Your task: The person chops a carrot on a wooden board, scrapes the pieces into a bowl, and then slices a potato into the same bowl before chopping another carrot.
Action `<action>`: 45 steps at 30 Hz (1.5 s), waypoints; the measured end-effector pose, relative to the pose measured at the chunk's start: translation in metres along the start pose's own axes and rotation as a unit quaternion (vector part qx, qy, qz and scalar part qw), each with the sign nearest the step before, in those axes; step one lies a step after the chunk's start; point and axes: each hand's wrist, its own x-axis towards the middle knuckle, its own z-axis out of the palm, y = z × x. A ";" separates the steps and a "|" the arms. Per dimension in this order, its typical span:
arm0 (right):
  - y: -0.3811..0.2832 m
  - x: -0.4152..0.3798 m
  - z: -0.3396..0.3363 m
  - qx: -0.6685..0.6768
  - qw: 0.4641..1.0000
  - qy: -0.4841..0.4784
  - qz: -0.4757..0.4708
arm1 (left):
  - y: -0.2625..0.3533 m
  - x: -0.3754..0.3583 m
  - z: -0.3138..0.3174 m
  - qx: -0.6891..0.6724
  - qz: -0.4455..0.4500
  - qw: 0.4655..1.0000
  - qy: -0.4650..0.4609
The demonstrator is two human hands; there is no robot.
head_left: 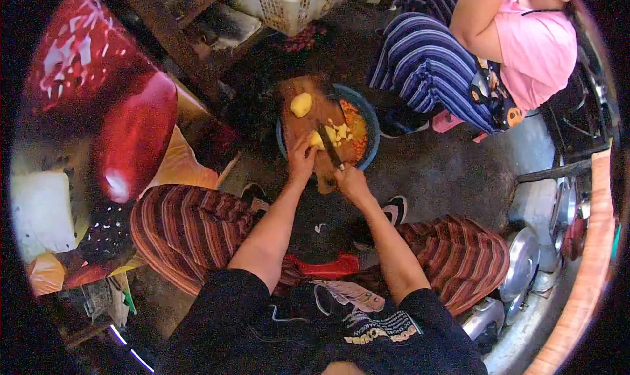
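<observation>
Wooden cutting board (314, 122) laid across blue basin (371, 122), far centre. Right hand (352, 181) clenched on knife (330, 146) handle, blade over board. Left hand (302, 158) pinching potato piece (317, 139), just left of blade.

A dark, worn concrete floor (453, 171) lay under dim light; a white slatted plastic basket (289, 4) stood beside a brown wooden post (177, 43).

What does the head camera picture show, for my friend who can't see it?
A seated person cuts yellow potato on a wooden board across a blue bowl: left hand steadies a piece, right hand holds the knife. Another person sits opposite.
</observation>
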 end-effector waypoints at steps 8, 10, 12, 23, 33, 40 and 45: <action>-0.031 -0.028 -0.021 -0.033 0.999 0.034 -0.003 | 0.004 -0.004 -0.002 0.022 0.010 0.999 0.044; -0.033 -0.028 -0.014 -0.049 0.998 0.034 -0.005 | 0.006 -0.004 -0.003 0.021 -0.003 0.999 0.045; -0.030 -0.024 0.001 -0.053 0.998 0.033 0.018 | 0.004 -0.006 -0.003 0.020 -0.018 0.999 0.044; -0.020 -0.012 -0.010 0.007 1.000 0.002 0.014 | -0.016 -0.009 0.005 0.026 -0.044 0.997 0.054; -0.030 -0.029 0.008 -0.051 0.998 0.015 0.027 | 0.002 -0.006 -0.001 0.019 0.009 0.997 0.076; -0.006 -0.002 0.011 -0.057 0.992 -0.058 -0.092 | -0.010 -0.005 0.003 -0.035 -0.015 0.998 0.050; -0.030 -0.029 -0.018 -0.015 1.000 0.011 0.005 | 0.001 -0.003 0.001 0.002 0.007 0.995 0.097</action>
